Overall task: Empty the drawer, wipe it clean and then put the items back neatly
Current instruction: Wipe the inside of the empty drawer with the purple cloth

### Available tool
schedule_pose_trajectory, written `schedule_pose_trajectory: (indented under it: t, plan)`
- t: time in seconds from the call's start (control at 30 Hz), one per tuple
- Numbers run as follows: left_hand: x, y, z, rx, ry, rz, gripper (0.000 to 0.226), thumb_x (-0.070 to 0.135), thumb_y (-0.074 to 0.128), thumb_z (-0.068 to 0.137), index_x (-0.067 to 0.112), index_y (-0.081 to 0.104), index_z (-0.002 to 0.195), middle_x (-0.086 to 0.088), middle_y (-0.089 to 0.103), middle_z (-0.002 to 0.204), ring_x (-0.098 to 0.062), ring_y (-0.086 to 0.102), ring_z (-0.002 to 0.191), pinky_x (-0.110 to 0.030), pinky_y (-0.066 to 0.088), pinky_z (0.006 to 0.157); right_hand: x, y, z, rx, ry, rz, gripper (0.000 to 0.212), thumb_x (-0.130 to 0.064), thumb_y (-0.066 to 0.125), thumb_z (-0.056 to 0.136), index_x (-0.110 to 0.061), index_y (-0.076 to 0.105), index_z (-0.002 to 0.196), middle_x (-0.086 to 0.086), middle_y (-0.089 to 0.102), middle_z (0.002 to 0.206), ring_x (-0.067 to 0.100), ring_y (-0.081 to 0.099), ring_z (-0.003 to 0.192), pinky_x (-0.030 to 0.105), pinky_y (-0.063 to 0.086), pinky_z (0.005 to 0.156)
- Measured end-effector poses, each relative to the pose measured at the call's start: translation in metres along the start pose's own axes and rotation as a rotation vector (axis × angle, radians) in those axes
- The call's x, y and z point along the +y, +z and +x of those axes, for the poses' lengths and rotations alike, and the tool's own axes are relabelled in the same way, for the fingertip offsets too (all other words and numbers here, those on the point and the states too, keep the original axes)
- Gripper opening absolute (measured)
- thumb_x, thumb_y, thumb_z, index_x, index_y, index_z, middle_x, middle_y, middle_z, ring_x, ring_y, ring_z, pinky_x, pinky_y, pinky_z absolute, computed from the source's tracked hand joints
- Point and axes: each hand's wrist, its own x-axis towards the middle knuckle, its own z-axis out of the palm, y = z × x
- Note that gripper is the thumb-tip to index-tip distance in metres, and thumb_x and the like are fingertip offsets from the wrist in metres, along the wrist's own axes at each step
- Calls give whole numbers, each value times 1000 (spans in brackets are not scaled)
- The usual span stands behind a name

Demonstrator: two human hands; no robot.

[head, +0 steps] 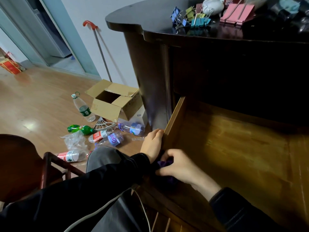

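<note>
The wooden drawer [242,148] stands pulled out of the dark desk [150,19], and its bare bottom shows nothing lying in it. My left hand [153,144] grips the drawer's left side wall near the front corner. My right hand [180,166] holds a crumpled purple cloth [164,163] in the drawer's front left corner. On the desk top lie coloured binder clips [192,17], large pink clips [237,13], a white rounded object [212,5] and dark items at the far right.
Empty plastic bottles [107,136] and an open cardboard box [115,101] litter the wooden floor left of the desk. A mop handle [100,47] leans on the wall. A dark red chair [25,164] stands at my left. A white cable [142,206] crosses my lap.
</note>
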Motion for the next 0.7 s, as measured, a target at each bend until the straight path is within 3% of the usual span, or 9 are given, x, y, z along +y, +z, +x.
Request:
schedule_pose_trajectory:
  t: [0.13,0.23,0.37,0.53,0.7]
  plan:
    - [-2,-1,3,8,22,51,35,28,39,105,15,63,127,-10,59,134,-23,51,128,-39,35,114,-9,-21,12,326,-57,201,25,-9,85,74,-16,67,88,-3,70,84,12,67,78,14,52,61]
    - [-2,-1,3,-18,-2,61,37,33,36,106,19,61,129,-7,58,136,-20,51,126,-39,36,115,-13,-31,18,415,-75,242,22,-18,82,82,-15,66,97,-2,71,94,7,68,85,14,53,59]
    - [-1,0,2,22,22,47,32,29,39,105,18,65,121,-9,62,130,-22,54,123,-39,38,112,-3,-12,6,268,-78,155,21,-12,80,83,-17,62,91,-3,69,91,9,65,83,18,52,66]
    - [3,0,-1,6,1,20,27,33,38,105,37,60,91,-8,64,120,-24,59,113,-44,44,107,1,18,-11,-89,-15,44,28,-5,81,78,-12,57,91,4,62,88,14,56,81,27,45,69]
    - [6,0,-3,-7,-1,19,29,31,35,106,32,62,97,-9,66,116,-24,61,110,-45,47,106,1,14,-10,-111,-75,-13,29,-16,86,74,-16,59,84,-3,64,81,7,58,74,24,45,64]
